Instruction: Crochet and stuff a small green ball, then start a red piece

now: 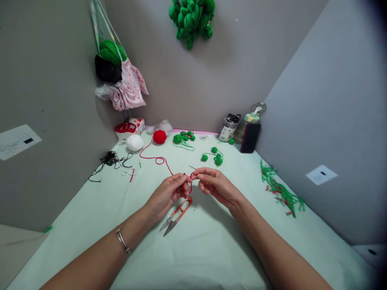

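My left hand (pixel 169 193) is closed, pinching a red yarn strand (pixel 157 160) at its fingertips. The strand trails back across the table to a red yarn ball (pixel 159 137). My right hand (pixel 213 183) is closed too, pinching a thin needle or hook (pixel 192 167) and the red yarn end, fingertips almost touching the left hand's. Orange-handled thread snips (pixel 177 216) lie on the pale green table (pixel 211 249) just under my left hand.
Green crocheted balls (pixel 215 156) and more green pieces (pixel 183 137) lie behind my hands. A white yarn ball (pixel 134 142), black threads (pixel 110 160), green yarn scraps (pixel 281 190), a jar (pixel 228 128) and a dark phone-like object (pixel 250 137) ring the table. Bags (pixel 121 80) hang on the wall.
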Available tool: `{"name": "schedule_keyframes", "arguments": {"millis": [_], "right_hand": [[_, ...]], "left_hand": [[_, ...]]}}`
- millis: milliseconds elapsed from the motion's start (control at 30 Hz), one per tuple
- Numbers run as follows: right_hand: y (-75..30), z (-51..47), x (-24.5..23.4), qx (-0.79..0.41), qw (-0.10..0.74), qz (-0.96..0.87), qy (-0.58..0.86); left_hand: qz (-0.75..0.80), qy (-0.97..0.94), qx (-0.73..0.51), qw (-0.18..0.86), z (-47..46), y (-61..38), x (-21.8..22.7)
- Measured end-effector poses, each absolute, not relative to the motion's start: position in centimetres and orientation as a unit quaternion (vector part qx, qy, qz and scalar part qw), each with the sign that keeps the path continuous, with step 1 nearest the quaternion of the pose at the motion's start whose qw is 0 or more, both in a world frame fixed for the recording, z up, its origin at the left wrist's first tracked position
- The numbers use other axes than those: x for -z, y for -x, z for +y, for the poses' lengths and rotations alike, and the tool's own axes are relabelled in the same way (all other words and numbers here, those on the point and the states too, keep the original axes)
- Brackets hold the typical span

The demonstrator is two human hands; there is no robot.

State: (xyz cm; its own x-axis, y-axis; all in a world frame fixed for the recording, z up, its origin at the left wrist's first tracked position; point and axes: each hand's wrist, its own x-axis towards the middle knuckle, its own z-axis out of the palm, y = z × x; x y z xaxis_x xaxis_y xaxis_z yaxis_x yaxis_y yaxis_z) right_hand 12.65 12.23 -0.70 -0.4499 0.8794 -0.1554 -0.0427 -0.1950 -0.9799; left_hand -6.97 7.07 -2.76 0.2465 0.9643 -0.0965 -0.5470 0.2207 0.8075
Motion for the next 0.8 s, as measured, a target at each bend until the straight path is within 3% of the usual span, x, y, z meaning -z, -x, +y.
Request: {"name": "schedule_keyframes", "arguments": {"millis": [300, 800], "right_hand": [[-11.3, 11.1, 1.8, -0.695, 0.310, -0.526, 0.379], [-12.3, 12.2, 1.0, -0.749, 0.400, -0.384, 0.362]], "left_hand": [[0.282, -0.326, -0.573, 0.697, 7.2, 6.8, 2.7], [0.300, -0.374, -0.476, 0.738, 6.6, 6.2, 2.3]]}}
